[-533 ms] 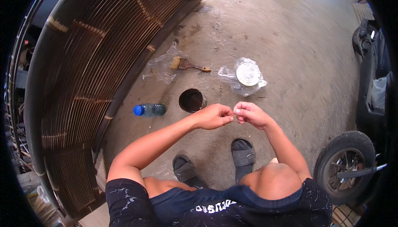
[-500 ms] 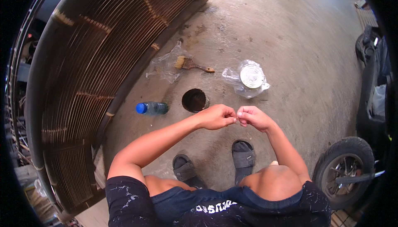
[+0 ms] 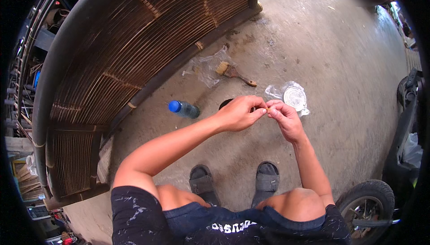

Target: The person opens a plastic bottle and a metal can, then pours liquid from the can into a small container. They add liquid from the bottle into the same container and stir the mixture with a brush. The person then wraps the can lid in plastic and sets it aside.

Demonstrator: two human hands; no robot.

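1. A tiny pale piece (image 3: pixel 267 109) sat pinched between my two hands, held in the air over the concrete floor (image 3: pixel 340 66); it was too small for me to tell what it was.
2. My left hand (image 3: pixel 239 112) was curled, its fingertips closed on that piece.
3. My right hand (image 3: pixel 285 119) met it from the other side, thumb and forefinger nipping the same bit.
4. Partly hidden behind my hands was a round dark container (image 3: pixel 225 104) on the floor.
5. Just beyond my right hand lay a white round lid in a clear plastic bag (image 3: pixel 293 96).
6. A blue-capped water bottle (image 3: pixel 183 109) lay on its side to the left.
7. Further off, a paintbrush (image 3: pixel 233 72) rested by crumpled plastic, near the slatted bamboo frame (image 3: pixel 134 43).
8. My sandals (image 3: pixel 204 184) stood below.
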